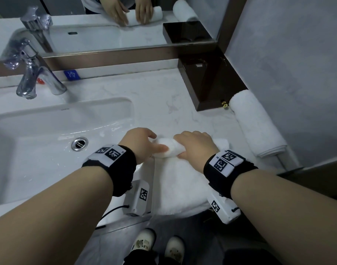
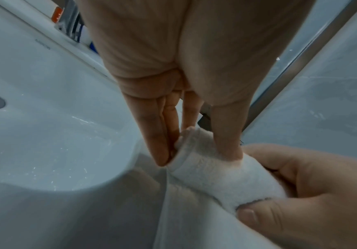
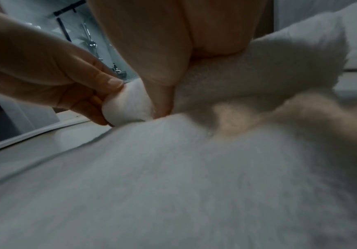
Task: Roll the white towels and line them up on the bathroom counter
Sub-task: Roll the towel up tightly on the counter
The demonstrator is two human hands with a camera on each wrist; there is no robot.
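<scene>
A white towel point(image 1: 179, 184) lies flat on the marble counter point(image 1: 154, 100) right of the sink, and its far end is wound into a tight roll point(image 1: 171, 150). My left hand point(image 1: 144, 144) pinches the roll's left end point(image 2: 222, 176), thumb in front and fingers behind. My right hand point(image 1: 194, 146) curls over the roll's right half, with its thumb point(image 2: 249, 214) tucked beneath. The unrolled part point(image 3: 173, 185) reaches back to the counter's front edge. A finished rolled towel point(image 1: 255, 123) lies against the right wall.
The basin point(image 1: 49, 131) with its drain point(image 1: 80, 144) lies just left of the towel, and a chrome faucet point(image 1: 33, 77) stands behind it. A dark wooden box point(image 1: 207, 81) stands in the back right corner. A mirror point(image 1: 106, 22) runs along the back.
</scene>
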